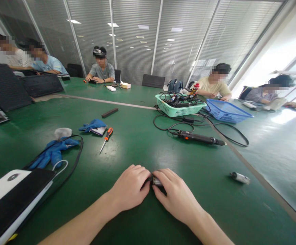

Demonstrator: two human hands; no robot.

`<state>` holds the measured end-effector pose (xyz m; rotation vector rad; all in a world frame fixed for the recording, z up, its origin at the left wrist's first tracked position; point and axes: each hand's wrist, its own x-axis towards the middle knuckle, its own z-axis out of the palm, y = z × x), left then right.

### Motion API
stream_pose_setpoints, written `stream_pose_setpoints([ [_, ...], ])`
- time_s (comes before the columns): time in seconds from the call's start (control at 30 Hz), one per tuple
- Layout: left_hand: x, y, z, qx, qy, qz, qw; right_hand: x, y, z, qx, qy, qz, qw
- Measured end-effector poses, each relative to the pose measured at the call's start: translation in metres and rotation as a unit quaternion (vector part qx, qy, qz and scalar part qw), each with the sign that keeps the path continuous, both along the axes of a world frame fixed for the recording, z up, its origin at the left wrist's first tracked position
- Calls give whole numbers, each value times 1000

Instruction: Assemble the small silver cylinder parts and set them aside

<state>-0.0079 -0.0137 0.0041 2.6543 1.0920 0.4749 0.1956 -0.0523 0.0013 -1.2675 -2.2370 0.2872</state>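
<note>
My left hand (pixel 129 188) and my right hand (pixel 176 197) meet on the green table (pixel 143 143) right in front of me. Both are curled, fingers pressed together, around a small dark and silver cylindrical part (pixel 155 181). Only a short piece of it shows between the fingertips; the rest is hidden by my fingers. A similar small grey cylinder (pixel 240 177) lies on the table to the right, apart from my hands.
An orange-handled screwdriver (pixel 105 139), blue gloves (pixel 53 152) and a black-and-white device (pixel 10 197) lie to the left. A black electric screwdriver (pixel 200 137) with cable, a green basket (pixel 178 108) and a blue basket (pixel 227 111) sit ahead. Several other people sit around the table.
</note>
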Motion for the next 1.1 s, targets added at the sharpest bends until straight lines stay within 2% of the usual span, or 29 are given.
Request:
stream_pose_setpoints([
  [0.6,0,0,-1,3,7,4,1000,1,1,-2,16,-7,2,1000],
  [1.1,0,0,-1,7,10,2,1000,1,1,-1,-6,-8,3,1000],
])
